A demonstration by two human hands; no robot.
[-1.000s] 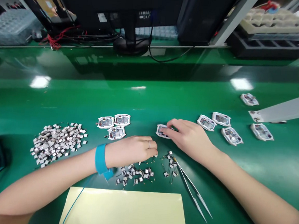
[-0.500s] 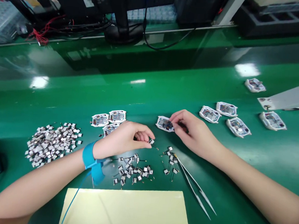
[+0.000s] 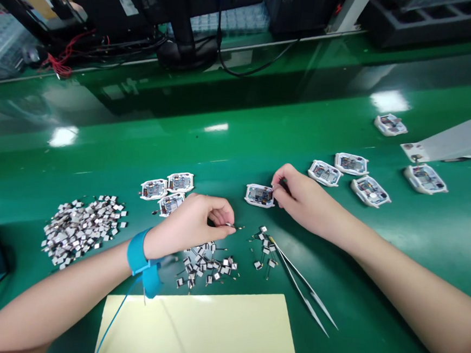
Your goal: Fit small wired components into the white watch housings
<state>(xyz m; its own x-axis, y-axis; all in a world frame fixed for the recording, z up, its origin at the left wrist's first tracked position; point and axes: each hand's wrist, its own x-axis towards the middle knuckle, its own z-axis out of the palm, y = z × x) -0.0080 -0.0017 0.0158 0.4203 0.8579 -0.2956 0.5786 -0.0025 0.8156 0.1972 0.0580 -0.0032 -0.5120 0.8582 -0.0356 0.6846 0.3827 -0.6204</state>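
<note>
A white watch case (image 3: pixel 259 195) with a circuit board inside lies flat on the green bench. My right hand (image 3: pixel 301 195) is closed, thumb and forefinger pinching the right end of that case. To the left, my left hand (image 3: pixel 202 217), with a blue wrist strap (image 3: pixel 141 256), is closed in a pinch around a small part with a short wire lead (image 3: pixel 238 228); most of the part is hidden by the fingers. Below that hand lies a loose group of small square parts with leads (image 3: pixel 207 267). A few more such parts (image 3: pixel 263 248) sit near the tips of the tweezers (image 3: pixel 304 288).
Three watch cases (image 3: pixel 180 182) lie beyond my left wrist, and several others (image 3: pixel 351 164) stand at the right, near a white metal arm (image 3: pixel 459 134). A heap of small square parts (image 3: pixel 82 227) is at far left. A yellow sheet (image 3: pixel 199 331) lies in front; a monitor stand (image 3: pixel 186 47) is behind.
My left hand has shifted slightly, and its small part has turned so that mainly the lead shows. My right fingers have drawn back toward the case's right end, baring more of the board.
</note>
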